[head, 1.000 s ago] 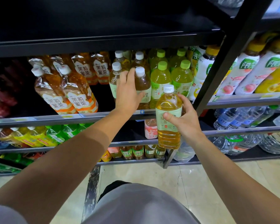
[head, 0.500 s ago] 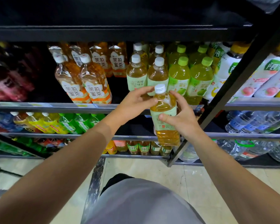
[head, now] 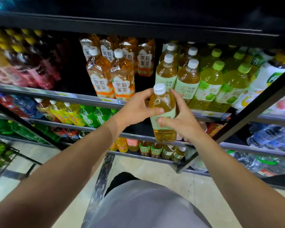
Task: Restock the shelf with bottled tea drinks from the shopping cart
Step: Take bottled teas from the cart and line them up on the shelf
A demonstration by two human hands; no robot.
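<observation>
From the head camera, both hands hold one tea bottle (head: 163, 112) upright in the air, just in front of the shelf's front edge (head: 72, 97). The left hand (head: 138, 109) curls round its shoulder, thumb across the front; the right hand (head: 179, 122) grips the label from the other side. Matching white-capped bottles (head: 166, 71) stand on the shelf directly behind it, with orange-labelled bottles (head: 112, 76) to their left.
</observation>
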